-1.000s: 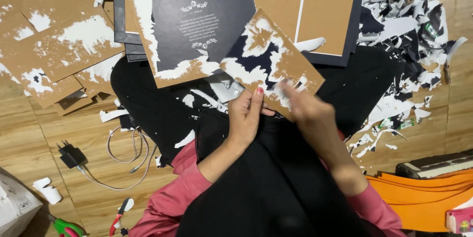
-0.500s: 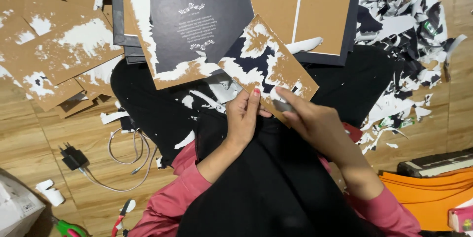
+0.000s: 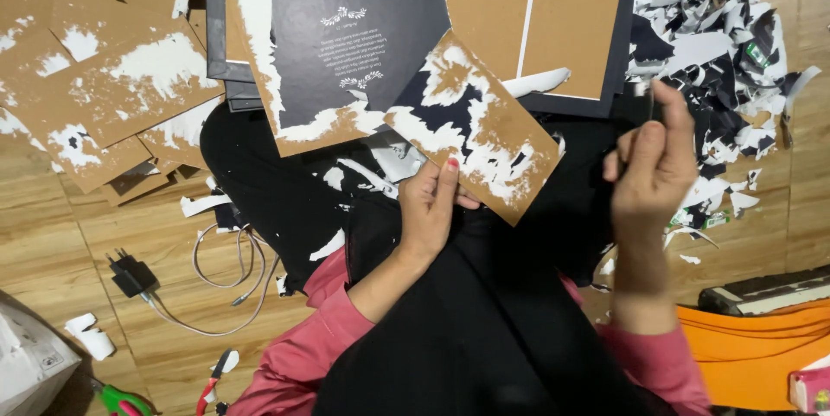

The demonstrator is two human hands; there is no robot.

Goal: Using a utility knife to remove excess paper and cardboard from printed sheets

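Observation:
My left hand (image 3: 430,206) grips the near edge of a brown cardboard panel (image 3: 480,124) that still carries patches of white and dark torn paper, tilted over my lap. My right hand (image 3: 650,163) is lifted away to the right of the panel, its fingers pinched on a small dark scrap of peeled paper (image 3: 641,96). A larger dark printed cover sheet (image 3: 346,35) with torn white edges lies just beyond the panel.
Stripped brown cardboard pieces (image 3: 95,96) pile at the left. A heap of torn paper scraps (image 3: 722,27) lies at the right. A charger with cable (image 3: 138,276) and scissors (image 3: 121,399) rest on the wooden floor. An orange sheet (image 3: 761,355) sits at the lower right.
My right hand has pulled off the panel and risen to the right, carrying a torn scrap. My left hand keeps holding the panel in the same place.

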